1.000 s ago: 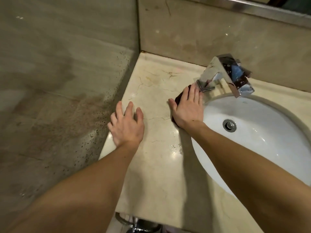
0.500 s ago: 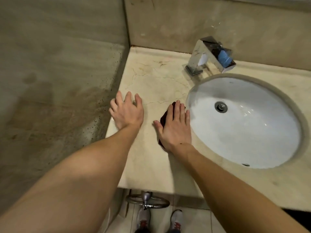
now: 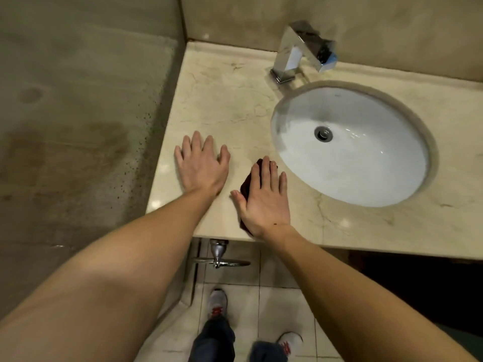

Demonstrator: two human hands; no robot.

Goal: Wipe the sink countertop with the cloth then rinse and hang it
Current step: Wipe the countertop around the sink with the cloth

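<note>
A dark red cloth (image 3: pixel 247 184) lies on the beige marble countertop (image 3: pixel 224 105), close to its front edge and left of the white oval basin (image 3: pixel 350 163). My right hand (image 3: pixel 264 202) presses flat on the cloth, fingers stretched forward, so most of the cloth is hidden under the palm. My left hand (image 3: pixel 201 165) rests flat on the bare counter to the left, fingers spread, holding nothing. A square chrome faucet (image 3: pixel 298 56) stands at the back of the basin.
A stained tile wall (image 3: pixel 78 126) closes the counter's left side, and a backsplash wall runs behind it. A chrome towel ring (image 3: pixel 219 259) hangs under the counter's front edge. My shoes stand on the tiled floor (image 3: pixel 282 304) below.
My right hand has dragged the cloth from beside the faucet toward the counter's front edge. The left hand stayed flat on the counter. The view has pulled back and tilted down.
</note>
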